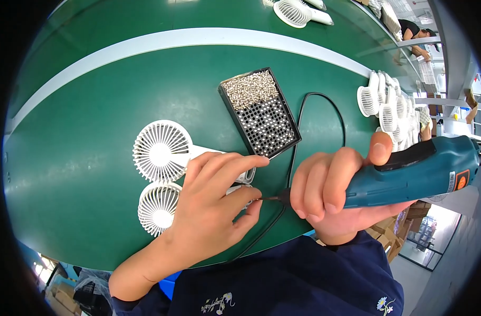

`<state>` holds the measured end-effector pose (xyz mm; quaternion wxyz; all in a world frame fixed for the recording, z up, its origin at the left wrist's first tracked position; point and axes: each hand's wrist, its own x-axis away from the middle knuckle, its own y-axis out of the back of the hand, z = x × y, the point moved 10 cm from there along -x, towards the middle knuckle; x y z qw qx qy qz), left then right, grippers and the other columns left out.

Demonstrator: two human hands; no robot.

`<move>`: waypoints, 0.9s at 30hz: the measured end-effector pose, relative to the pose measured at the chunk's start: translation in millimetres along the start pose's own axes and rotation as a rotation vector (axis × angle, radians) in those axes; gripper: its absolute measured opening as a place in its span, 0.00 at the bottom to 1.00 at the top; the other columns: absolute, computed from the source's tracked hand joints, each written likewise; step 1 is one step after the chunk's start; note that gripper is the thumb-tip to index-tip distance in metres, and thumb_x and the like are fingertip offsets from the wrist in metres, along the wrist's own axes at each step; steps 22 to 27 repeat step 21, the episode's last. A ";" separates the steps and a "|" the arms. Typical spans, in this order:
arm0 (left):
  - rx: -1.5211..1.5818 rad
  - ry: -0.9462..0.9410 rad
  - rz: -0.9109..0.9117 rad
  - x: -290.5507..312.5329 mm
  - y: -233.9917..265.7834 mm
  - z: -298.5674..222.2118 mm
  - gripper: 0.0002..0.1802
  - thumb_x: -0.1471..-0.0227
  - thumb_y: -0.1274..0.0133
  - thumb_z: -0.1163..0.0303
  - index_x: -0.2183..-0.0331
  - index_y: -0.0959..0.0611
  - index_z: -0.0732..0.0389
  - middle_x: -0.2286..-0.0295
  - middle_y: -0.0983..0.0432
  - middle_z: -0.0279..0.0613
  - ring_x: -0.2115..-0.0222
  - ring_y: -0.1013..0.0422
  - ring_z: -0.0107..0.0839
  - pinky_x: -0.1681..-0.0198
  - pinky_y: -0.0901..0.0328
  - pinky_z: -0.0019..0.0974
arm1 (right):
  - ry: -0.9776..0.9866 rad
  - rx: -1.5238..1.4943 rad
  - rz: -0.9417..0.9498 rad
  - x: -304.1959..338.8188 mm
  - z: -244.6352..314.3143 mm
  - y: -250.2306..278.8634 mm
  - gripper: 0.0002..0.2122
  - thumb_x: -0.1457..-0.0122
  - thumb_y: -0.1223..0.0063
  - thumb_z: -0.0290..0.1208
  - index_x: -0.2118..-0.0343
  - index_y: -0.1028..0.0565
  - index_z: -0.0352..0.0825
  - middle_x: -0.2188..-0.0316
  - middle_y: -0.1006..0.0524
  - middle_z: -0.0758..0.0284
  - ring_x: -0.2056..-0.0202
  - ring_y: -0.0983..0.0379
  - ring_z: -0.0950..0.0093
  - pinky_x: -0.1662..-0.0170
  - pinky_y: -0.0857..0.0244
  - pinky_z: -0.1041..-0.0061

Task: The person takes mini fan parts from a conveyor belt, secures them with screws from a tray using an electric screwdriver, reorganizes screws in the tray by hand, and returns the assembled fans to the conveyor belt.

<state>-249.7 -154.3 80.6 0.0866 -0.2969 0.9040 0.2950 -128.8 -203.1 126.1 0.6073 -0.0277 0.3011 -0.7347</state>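
Note:
My right hand (327, 192) is wrapped round a teal electric screwdriver (409, 179), its thumb by the black lever. The driver's thin bit points left and reaches the fingertips of my left hand (206, 203). That hand is closed over the handle of a white handheld fan (159, 209), hiding most of it; the fan's round slatted head shows at the left. Whether a screw sits at the bit's tip is too small to tell. Just beyond lies a second white handheld fan (162, 150), its handle partly under my left fingers.
A black screw tray (267, 124) holds loose silver screws and a perforated plate with screws in its holes. A black cable (343, 124) curves past it. White fans (390, 108) are piled at right; more fans (298, 13) lie beyond the white strip (198, 37). A co-worker (415, 37) is far right.

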 end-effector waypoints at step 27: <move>0.167 0.244 -0.033 6.7 7.6 27.2 0.37 0.58 0.52 0.90 0.43 0.30 0.65 0.47 0.27 0.51 0.50 0.27 0.50 0.60 0.29 0.39 | 0.199 -0.013 0.140 -0.8 -18.4 -0.3 0.29 0.37 0.43 0.52 0.42 0.37 0.35 0.73 0.27 0.49 0.74 0.32 0.63 0.68 0.34 0.61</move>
